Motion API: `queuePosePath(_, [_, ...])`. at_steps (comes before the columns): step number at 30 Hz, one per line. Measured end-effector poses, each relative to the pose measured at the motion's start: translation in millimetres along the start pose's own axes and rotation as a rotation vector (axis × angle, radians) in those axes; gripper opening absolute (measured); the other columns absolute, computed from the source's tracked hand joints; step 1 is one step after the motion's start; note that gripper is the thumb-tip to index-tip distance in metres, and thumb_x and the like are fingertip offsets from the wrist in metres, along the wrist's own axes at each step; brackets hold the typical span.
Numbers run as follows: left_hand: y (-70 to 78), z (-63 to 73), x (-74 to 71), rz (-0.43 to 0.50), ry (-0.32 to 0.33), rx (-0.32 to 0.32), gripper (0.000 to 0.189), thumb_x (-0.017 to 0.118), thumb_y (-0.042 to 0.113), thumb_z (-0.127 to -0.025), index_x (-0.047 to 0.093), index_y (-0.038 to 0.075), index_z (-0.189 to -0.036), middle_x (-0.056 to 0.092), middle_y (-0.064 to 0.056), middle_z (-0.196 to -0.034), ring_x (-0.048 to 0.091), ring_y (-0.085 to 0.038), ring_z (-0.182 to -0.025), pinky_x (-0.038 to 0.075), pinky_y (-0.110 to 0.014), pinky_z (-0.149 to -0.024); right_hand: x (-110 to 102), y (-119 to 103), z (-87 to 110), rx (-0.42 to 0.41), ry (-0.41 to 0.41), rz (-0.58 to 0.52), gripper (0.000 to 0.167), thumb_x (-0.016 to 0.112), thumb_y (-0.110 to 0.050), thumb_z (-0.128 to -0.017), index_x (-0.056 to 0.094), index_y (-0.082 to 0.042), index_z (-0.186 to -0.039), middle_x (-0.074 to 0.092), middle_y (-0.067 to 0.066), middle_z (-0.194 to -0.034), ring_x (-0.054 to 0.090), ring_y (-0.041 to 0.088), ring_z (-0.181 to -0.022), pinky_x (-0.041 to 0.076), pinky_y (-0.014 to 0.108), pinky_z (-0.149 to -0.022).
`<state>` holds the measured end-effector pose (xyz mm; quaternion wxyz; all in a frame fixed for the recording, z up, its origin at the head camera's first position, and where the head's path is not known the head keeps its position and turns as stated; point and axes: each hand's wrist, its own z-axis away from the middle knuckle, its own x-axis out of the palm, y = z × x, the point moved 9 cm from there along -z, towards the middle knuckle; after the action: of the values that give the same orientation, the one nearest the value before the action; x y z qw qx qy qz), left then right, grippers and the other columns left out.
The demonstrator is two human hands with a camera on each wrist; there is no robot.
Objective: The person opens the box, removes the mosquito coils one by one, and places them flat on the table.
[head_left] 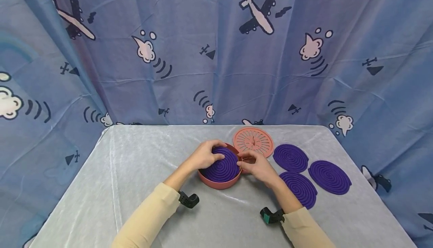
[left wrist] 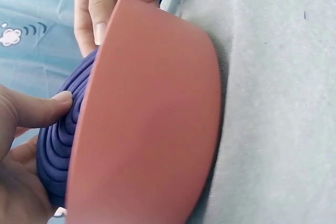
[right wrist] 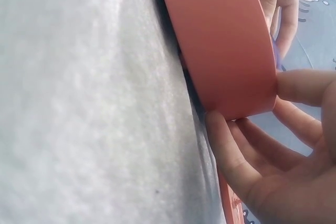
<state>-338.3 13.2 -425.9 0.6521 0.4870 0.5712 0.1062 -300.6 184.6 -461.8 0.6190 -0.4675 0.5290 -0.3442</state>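
A purple mosquito coil [head_left: 221,168] lies tilted in the mouth of a round terracotta-coloured holder [head_left: 219,185] on the table. My left hand [head_left: 205,155] holds the coil, thumb on its ridged top and fingers at its far edge. In the left wrist view that thumb [left wrist: 50,109] presses on the coil's ridges [left wrist: 59,150], which stand above the holder's rim. My right hand [head_left: 258,168] grips the holder's right side. The right wrist view shows its thumb [right wrist: 304,85] at the rim and a finger [right wrist: 228,153] against the outer wall [right wrist: 220,45].
Behind the holder, to the right, lies a slotted terracotta-coloured lid [head_left: 242,137]. Purple coils lie flat at the right: one at the back [head_left: 291,158], one further right [head_left: 329,177], and one [head_left: 299,189] partly behind my right forearm. A patterned blue curtain [head_left: 189,52] hangs behind the table.
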Motion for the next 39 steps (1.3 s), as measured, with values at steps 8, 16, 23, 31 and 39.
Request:
queuePosePath(8, [13.5, -2.1, -17.3, -0.061, 0.022, 0.004, 0.032, 0.071, 0.009, -0.095, 0.067, 0.004, -0.126, 0.069, -0.012, -0.122, 0.063, -0.028, -0.116, 0.049, -0.047, -0.103, 0.2, -0.6, -0.6, 0.013, -0.004, -0.021, 0.037, 0.074, -0.014, -0.095, 0.064, 0.002, -0.127, 0.063, 0.021, -0.124, 0.064, 0.03, -0.107, 0.061, 0.04, -0.083])
queuePosePath(16, [17.4, 1.0, -35.7, -0.09, 0.051, -0.001, 0.033, 0.071, 0.01, -0.095, 0.067, 0.006, -0.128, 0.067, -0.011, -0.127, 0.061, -0.027, -0.119, 0.047, -0.045, -0.105, 0.7, -0.3, 0.2, 0.014, -0.004, -0.025, 0.039, 0.074, -0.014, -0.095, 0.063, 0.003, -0.128, 0.063, 0.023, -0.123, 0.063, 0.028, -0.105, 0.061, 0.043, -0.083])
queuePosePath(23, [21.3, 9.0, -57.9, -0.108, 0.076, -0.001, 0.035, 0.071, 0.01, -0.095, 0.066, 0.004, -0.129, 0.066, -0.012, -0.128, 0.06, -0.028, -0.121, 0.046, -0.045, -0.107, -1.1, 0.0, -1.0, -0.002, 0.0, 0.022, 0.037, 0.074, -0.014, -0.095, 0.064, 0.002, -0.126, 0.065, 0.02, -0.121, 0.064, 0.026, -0.103, 0.059, 0.031, -0.08])
queuePosePath(31, [7.5, 19.3, -86.1, -0.149, 0.102, -0.06, 0.036, 0.07, 0.011, -0.096, 0.066, 0.006, -0.131, 0.065, -0.013, -0.132, 0.058, -0.031, -0.125, 0.044, -0.048, -0.109, -1.4, 4.0, -3.2, 0.018, 0.006, 0.024, 0.036, 0.075, -0.016, -0.094, 0.065, -0.002, -0.126, 0.066, 0.016, -0.12, 0.064, 0.028, -0.106, 0.059, 0.027, -0.079])
queuePosePath(39, [-21.1, 36.4, -121.1, -0.161, 0.179, -0.125, 0.036, 0.07, 0.011, -0.096, 0.065, 0.005, -0.131, 0.065, -0.016, -0.131, 0.058, -0.034, -0.124, 0.044, -0.05, -0.108, -0.5, 3.0, -3.8, -0.015, -0.004, 0.032, 0.038, 0.073, -0.016, -0.095, 0.063, 0.002, -0.127, 0.064, 0.021, -0.123, 0.063, 0.03, -0.107, 0.059, 0.029, -0.079])
